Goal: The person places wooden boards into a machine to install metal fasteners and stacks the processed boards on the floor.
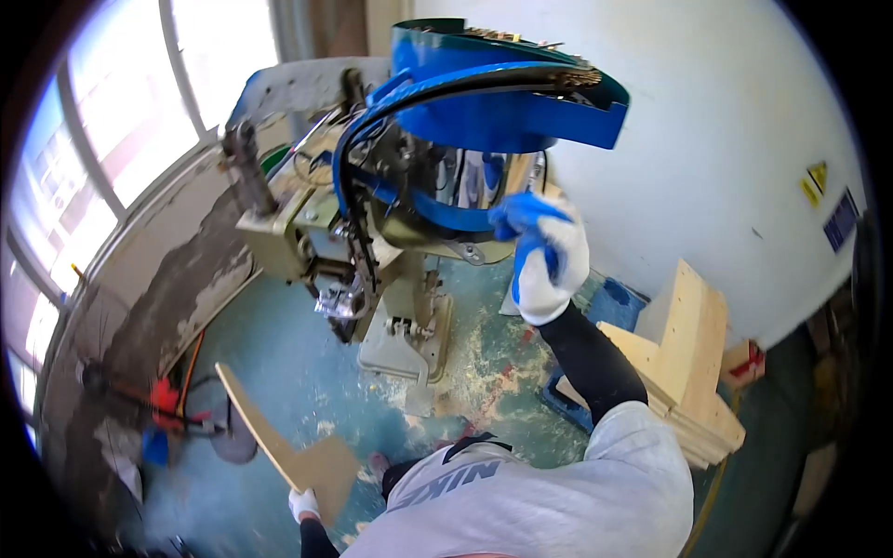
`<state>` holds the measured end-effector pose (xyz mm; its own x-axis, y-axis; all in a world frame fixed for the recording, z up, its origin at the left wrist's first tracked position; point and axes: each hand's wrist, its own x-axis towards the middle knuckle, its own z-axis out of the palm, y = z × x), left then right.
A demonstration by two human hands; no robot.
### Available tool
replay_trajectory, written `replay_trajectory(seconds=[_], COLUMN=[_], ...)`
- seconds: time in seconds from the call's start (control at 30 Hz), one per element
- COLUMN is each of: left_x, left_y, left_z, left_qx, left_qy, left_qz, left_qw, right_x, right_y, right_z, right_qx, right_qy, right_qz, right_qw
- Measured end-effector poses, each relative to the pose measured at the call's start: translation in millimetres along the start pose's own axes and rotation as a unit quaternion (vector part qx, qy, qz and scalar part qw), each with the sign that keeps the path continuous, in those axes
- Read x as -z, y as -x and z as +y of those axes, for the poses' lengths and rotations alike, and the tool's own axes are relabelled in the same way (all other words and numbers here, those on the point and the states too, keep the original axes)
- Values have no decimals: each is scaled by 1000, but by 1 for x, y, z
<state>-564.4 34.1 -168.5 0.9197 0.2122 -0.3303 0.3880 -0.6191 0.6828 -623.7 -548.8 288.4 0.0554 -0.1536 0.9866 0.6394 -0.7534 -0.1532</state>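
Left hand (304, 503) grips a wooden board (279, 442); right hand (544, 256) curled at the blue feeder bowl (507, 102); sweatshirt (549, 498) reads NIKE

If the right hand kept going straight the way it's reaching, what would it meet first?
Probably the blue bowl of the machine: the right hand already sits at its lower edge, though depth is hard to judge.

Bright daylight pours from the windows (112, 121) at ten o'clock, blowing them out white, while fisheye distortion bends everything toward a black vignette, darkest from three to five o'clock.
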Motion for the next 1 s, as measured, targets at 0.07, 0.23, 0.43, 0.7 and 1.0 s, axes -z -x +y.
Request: replay_trajectory(seconds=[0.07,0.23,0.43,0.7,1.0], left_x=[1,15,33,47,63], left_y=[-49,-104,-161,-216,-263], left_z=[-7,28,71,150,221], left_qx=[-18,-74,-57,-161,-144], left_qy=[12,23,-103,-112,-112], left_qz=[-26,-80,-76,-2,15], left_qw=[999,994,990,981,983], right_x=[-6,-48,-103,-176,-271], right_y=[-19,8,88,163,227], right_z=[-1,-24,-53,-47,-14], right_qx=[40,31,-78,-370,-489], right_qy=[55,11,67,-92,-143], right_qz=[21,-36,-207,-381,-458], right_qw=[997,999,973,843,729])
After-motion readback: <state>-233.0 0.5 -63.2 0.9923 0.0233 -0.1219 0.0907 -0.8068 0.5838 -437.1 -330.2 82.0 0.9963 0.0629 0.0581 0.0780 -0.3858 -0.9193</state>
